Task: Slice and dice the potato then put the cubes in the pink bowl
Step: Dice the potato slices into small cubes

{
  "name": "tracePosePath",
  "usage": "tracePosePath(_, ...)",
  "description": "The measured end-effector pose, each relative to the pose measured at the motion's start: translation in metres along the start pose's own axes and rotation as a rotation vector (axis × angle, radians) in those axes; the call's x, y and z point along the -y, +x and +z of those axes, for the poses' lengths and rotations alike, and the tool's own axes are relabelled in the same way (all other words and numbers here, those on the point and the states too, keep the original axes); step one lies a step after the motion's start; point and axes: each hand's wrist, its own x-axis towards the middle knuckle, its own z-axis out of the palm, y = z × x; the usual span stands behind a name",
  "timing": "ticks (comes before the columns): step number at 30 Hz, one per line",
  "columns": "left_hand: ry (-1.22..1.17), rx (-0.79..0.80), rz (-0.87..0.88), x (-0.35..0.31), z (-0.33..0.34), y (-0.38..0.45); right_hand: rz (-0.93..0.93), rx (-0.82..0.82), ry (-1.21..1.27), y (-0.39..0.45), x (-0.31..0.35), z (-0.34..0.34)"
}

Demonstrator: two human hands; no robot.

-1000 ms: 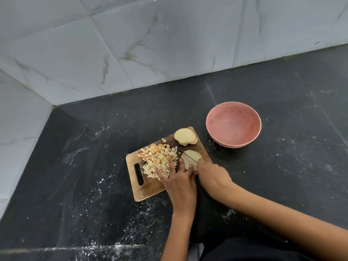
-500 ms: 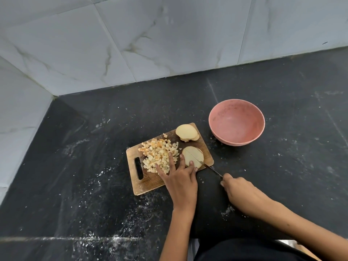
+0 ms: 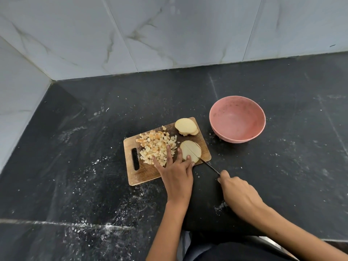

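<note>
A wooden cutting board lies on the black counter. A pile of potato cubes sits on its left half. A stack of potato slices rests at its far right corner. My left hand presses a flat potato slice with straight fingertips. My right hand grips the handle of a knife, and the thin blade lies across that slice. The pink bowl stands to the right of the board, with no cubes inside.
The black stone counter is dusted with white specks. Marble-tiled walls close off the back and the left side. Dark clothing shows at the bottom edge.
My right hand has drawn back from the board toward the near right, pulling the knife so its blade now lies across the slice. My left hand stays on the slice.
</note>
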Motion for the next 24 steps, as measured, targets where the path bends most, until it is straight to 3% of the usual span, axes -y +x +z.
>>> tracePosePath(5,-0.013,-0.043,-0.001,0.000,-0.001,-0.002,-0.005,0.025,-0.066,-0.010,-0.007,-0.004)
tracePosePath(11,-0.025,-0.072,0.005,-0.004,-0.005,-0.005,-0.075,-0.072,0.075,0.005,0.010,-0.024)
tracePosePath(24,-0.014,-0.048,-0.024,-0.004,-0.008,-0.004,-0.079,-0.068,-0.033,0.051,0.052,-0.019)
